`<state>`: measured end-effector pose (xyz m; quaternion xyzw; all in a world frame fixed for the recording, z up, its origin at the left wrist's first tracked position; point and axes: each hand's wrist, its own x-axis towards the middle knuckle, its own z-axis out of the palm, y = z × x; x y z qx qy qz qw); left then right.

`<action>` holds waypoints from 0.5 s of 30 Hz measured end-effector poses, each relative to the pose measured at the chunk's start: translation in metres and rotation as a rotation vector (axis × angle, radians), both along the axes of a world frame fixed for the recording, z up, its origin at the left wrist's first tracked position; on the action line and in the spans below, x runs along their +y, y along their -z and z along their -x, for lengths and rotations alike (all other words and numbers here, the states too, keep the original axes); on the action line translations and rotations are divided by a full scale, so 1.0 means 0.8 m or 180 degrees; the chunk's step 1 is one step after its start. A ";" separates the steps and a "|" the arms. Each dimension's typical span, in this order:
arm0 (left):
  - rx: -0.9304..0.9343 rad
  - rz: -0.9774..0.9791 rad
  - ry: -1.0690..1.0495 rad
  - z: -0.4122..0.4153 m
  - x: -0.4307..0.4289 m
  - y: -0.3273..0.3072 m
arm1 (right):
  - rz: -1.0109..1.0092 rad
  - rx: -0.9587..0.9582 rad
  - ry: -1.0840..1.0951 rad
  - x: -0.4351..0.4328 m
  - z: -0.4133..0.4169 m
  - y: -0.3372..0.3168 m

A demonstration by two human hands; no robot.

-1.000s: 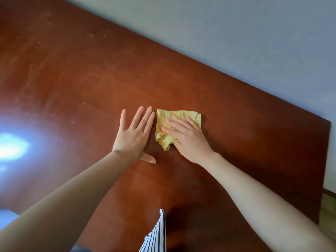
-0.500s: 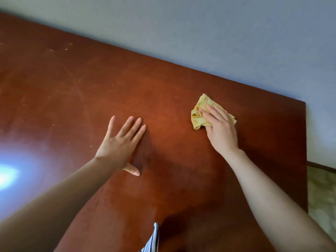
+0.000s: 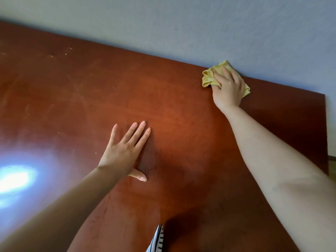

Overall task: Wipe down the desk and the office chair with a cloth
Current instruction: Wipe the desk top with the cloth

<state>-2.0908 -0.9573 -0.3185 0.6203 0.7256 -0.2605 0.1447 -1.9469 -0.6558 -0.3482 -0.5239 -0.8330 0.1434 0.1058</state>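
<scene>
Cloth (image 3: 208, 80) under right hand (image 3: 229, 90) has slid to rear of desk (image 3: 163, 106).

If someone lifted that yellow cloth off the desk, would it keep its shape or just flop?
Probably flop: the yellow cloth lies crumpled in soft folds under the right hand. It looks thin, so likely light. On the glossy desk it should slide easily when pushed.

I see a plain pale wall (image 3: 236, 24) filling the top of the frame. At the bottom, in the middle, a bit of blue and white striped clothing (image 3: 157, 240) pokes in. A thin strip of light floor (image 3: 332, 166) shows at the right edge.
</scene>
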 end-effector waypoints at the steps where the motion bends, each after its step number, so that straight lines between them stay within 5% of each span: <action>1: 0.0013 0.0019 0.0000 0.000 0.000 0.000 | 0.0033 -0.0022 -0.0066 -0.005 0.001 0.000; 15: 0.0221 0.0532 0.0039 -0.013 0.019 -0.023 | 0.0346 0.0079 -0.1852 -0.168 -0.081 -0.007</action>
